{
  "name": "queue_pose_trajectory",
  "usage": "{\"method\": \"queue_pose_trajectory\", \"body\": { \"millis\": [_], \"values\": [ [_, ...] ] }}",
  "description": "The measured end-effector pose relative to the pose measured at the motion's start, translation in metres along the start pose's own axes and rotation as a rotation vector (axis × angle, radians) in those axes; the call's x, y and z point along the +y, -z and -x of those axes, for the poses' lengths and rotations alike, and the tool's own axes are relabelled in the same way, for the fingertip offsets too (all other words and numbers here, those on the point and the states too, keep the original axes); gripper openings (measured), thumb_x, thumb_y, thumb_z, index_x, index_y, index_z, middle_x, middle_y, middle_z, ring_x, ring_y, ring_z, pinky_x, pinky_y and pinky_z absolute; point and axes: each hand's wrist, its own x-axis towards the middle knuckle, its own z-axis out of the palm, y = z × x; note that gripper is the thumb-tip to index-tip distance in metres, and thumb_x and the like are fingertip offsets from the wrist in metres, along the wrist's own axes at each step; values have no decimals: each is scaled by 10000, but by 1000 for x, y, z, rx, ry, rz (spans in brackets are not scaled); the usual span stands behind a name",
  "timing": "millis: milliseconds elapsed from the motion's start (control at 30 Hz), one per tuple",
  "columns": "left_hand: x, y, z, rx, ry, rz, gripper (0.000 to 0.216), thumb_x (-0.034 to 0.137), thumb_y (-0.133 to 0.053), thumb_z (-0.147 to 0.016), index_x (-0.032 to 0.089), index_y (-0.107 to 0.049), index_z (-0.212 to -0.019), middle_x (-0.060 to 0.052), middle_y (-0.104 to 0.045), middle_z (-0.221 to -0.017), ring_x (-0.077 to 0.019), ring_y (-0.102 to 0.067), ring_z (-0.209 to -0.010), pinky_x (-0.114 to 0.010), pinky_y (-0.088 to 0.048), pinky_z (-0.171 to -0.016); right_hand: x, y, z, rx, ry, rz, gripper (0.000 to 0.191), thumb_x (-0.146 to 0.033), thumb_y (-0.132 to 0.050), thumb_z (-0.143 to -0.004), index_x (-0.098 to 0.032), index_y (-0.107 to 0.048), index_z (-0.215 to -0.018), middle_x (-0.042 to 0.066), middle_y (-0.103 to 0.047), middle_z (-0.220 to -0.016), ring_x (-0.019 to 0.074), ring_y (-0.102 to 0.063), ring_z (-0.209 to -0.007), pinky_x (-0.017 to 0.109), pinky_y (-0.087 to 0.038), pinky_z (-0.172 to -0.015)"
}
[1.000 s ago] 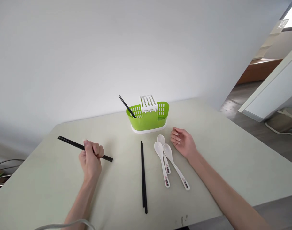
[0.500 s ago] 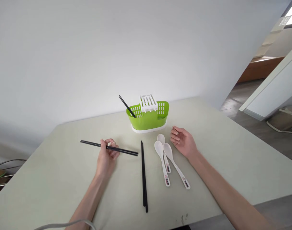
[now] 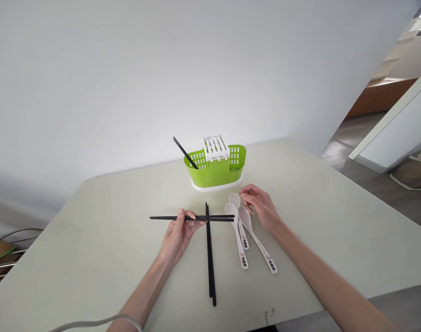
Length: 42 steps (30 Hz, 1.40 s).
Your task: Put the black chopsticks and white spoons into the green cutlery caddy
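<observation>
My left hand [image 3: 178, 237] is closed around a pair of black chopsticks [image 3: 162, 217], held level above the table. Their right ends pass over a second pair of black chopsticks [image 3: 210, 258] lying lengthwise on the table, and reach a white spoon [image 3: 231, 210]. Three white spoons lie overlapping, bowls away from me. Beside the bowls, my right hand [image 3: 260, 205] has loosely bent fingers and nothing visible in them; whether a fingertip touches the far spoon [image 3: 234, 198] I cannot tell. Beyond stands a green cutlery basket [image 3: 210, 175] with black chopsticks [image 3: 184, 151] leaning in its left compartment.
The basket has a white slatted top piece [image 3: 216, 147] and a white base, close to the wall [image 3: 162, 83]. A grey cable [image 3: 93, 322] crosses my left forearm. A wire rack [image 3: 10, 258] is beyond the table's left edge.
My left hand has moved right with its chopsticks, which now cross above the lying pair. My right hand has turned palm-down and shifted slightly left to the spoon bowls.
</observation>
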Motion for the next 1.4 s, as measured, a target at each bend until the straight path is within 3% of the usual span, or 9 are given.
{"method": "queue_pose_trajectory", "body": {
  "millis": [233, 467, 767, 900, 1100, 1267, 1400],
  "values": [
    [-3, -1, 5, -23, -66, -22, 453, 591, -714, -903, 147, -718, -810, -37, -633, -907, -178, -701, -857, -404, -572, -996, -6, -14, 16, -152, 191, 309, 265, -397, -617, -998, -231, -767, -856, -5, -555, -645, 128, -449, -568, 274, -352, -529],
    [-6, -1, 5, 47, -91, -46, 496, 641, -674, -908, 151, -739, -876, -54, -682, -915, -195, -722, -867, -419, -571, -1002, -5, -17, 19, -242, 49, 238, 269, -451, -670, -975, -233, -806, -1053, 15, -677, -705, 95, -476, -425, 243, -342, -404],
    [-7, -1, 4, 78, -93, -26, 530, 665, -679, -892, 141, -727, -954, -81, -739, -889, -232, -744, -917, -469, -541, -1056, 3, -19, 17, -220, -42, 250, 240, -443, -749, -914, -239, -806, -1028, 15, -697, -778, 94, -503, -464, 250, -391, -427],
    [-7, -3, 4, 92, -94, -35, 535, 668, -695, -880, 139, -734, -958, -69, -704, -866, -209, -711, -874, -407, -562, -955, 3, -18, 17, -221, -59, 264, 252, -461, -747, -918, -233, -803, -1011, 3, -669, -735, 104, -515, -489, 261, -416, -464],
    [-6, -1, 3, 140, -74, -40, 523, 648, -665, -917, 141, -748, -1015, 30, -446, -674, -107, -470, -608, -270, -453, -602, 4, -17, 16, -222, -86, 228, 276, -477, -752, -915, -224, -793, -1016, 20, -697, -795, 101, -517, -509, 262, -414, -474],
    [-4, 0, 3, 148, -88, -3, 484, 604, -714, -902, 135, -748, -1016, 29, -445, -700, -91, -427, -592, -258, -422, -590, 1, -15, 13, -189, -82, 172, 335, -515, -766, -895, -203, -777, -1016, 25, -686, -797, 87, -498, -487, 255, -367, -441],
    [-4, 2, 2, 162, -94, 0, 453, 571, -726, -909, 130, -755, -1011, 21, -469, -704, -91, -428, -605, -260, -431, -620, -5, -14, 12, -207, -93, 144, 437, -599, -650, -960, -188, -773, -1043, 32, -679, -757, 82, -475, -453, 258, -294, -409]
  ]
}}
